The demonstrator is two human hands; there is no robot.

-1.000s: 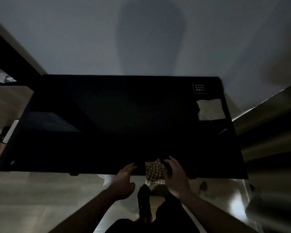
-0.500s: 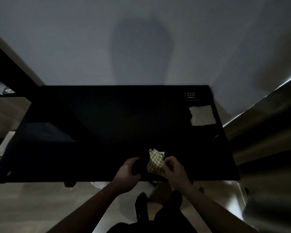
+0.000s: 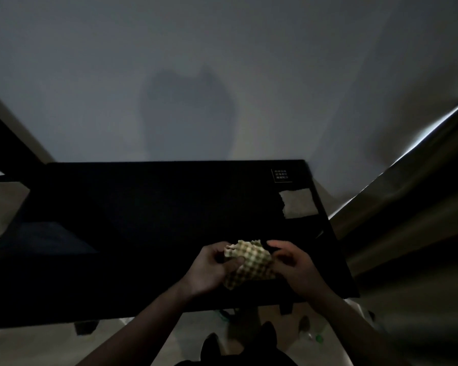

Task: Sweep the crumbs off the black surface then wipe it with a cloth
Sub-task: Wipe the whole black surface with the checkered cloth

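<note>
A yellow checked cloth (image 3: 251, 262) is bunched between both my hands above the near edge of the black surface (image 3: 148, 220). My left hand (image 3: 209, 268) grips its left side with the thumb on top. My right hand (image 3: 294, 265) pinches its right edge. The room is dim and no crumbs can be made out on the dark top.
A pale torn sheet of paper (image 3: 299, 203) lies near the far right corner, below a small white-printed label (image 3: 281, 175). A grey wall stands behind the surface. A wooden ledge (image 3: 407, 196) runs along the right. Small items (image 3: 312, 335) lie on the floor below.
Both hands have lifted the cloth from the near edge and now hold it spread between them above the surface. The view has tilted upward.
</note>
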